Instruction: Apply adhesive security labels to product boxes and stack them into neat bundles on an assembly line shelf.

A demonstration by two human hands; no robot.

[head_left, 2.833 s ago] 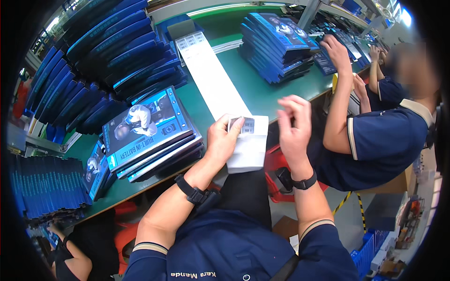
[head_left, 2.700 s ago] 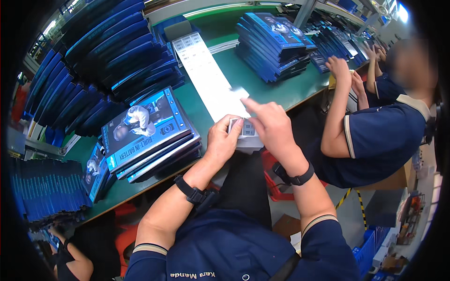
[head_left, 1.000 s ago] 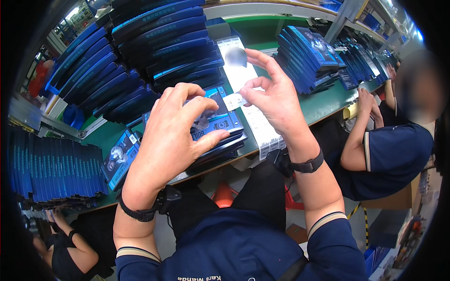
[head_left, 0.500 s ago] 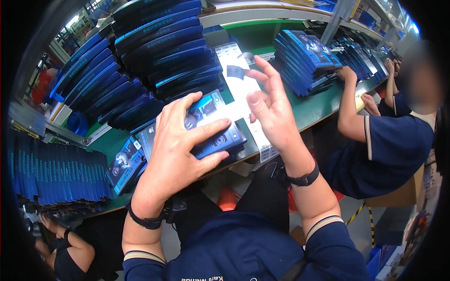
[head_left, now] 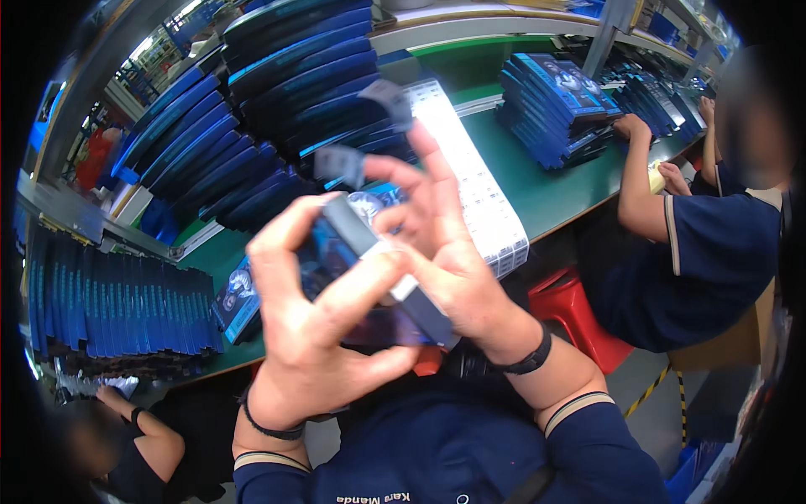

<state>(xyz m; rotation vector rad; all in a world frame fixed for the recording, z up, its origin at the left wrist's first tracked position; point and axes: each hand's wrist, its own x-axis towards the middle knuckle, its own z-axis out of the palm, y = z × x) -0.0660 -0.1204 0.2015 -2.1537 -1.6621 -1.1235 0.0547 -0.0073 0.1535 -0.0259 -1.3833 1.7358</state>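
My left hand (head_left: 306, 328) grips a blue-black printed box (head_left: 430, 314), lifted off the bench and tilted so a narrow side faces up. A small white label (head_left: 404, 289) shows on that side. Close against the box is my right hand (head_left: 457, 273), its thumb at the narrow side. Two pale sticker labels cling to its fingertips, an upper label (head_left: 386, 102) and a lower label (head_left: 339, 164), both blurred. Beneath that hand, a white sheet of labels (head_left: 487, 202) lies on the green bench (head_left: 546, 197).
Tall stacks of the same boxes (head_left: 302, 76) stand ahead and left, with a long row (head_left: 117, 294) at far left. Another pile (head_left: 558, 109) sits on the right. A co-worker (head_left: 697, 252) handles boxes there; another person (head_left: 138, 445) is lower left. A red stool (head_left: 579, 323) stands below the bench.
The box has been raised and turned, side up. My right hand has moved left and down onto it, carrying the labels. More of the label sheet is uncovered.
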